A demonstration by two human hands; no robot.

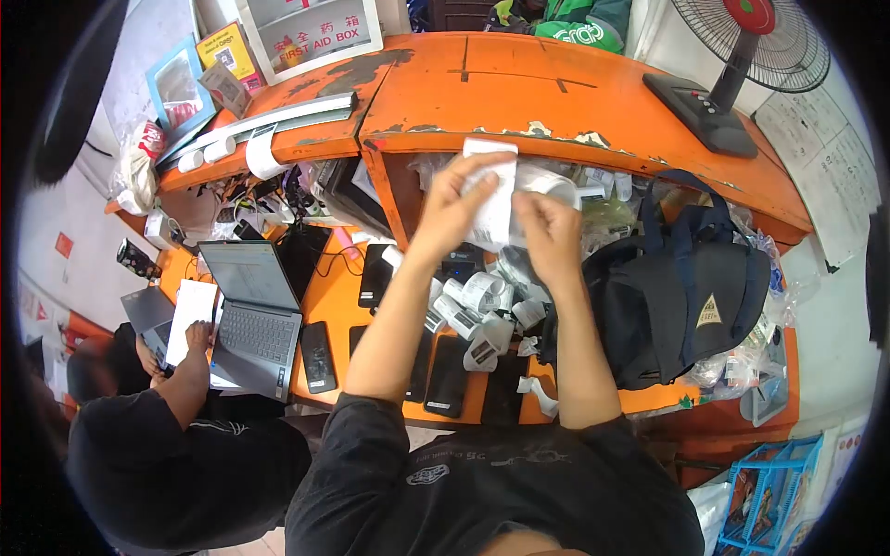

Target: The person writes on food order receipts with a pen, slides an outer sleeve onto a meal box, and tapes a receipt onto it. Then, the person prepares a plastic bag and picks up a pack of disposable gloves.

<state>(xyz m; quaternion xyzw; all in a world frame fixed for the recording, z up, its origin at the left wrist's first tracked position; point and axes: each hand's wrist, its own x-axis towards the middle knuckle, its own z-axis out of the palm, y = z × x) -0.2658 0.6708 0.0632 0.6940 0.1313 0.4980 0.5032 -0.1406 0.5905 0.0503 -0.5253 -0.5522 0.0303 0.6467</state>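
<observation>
A white strip of printed paper [497,206] is held up in front of the orange counter. My left hand [447,211] grips it from the left, with the fingers closed over its upper part. At the strip's right edge, the curled fingers of my right hand [553,239] pinch the paper. Behind my right hand is a whitish, see-through plastic piece, partly hidden. Below both hands, curled white paper strips [482,292] lie in a heap on the orange desk. A black phone [448,375] rests in front of the heap.
A dark backpack [630,306] stands on the desk at the right. To the left, a co-worker's hand [197,335] is beside an open laptop [248,343]. Another phone [317,357] lies near the laptop. A fan [732,74] stands on the upper counter [501,88].
</observation>
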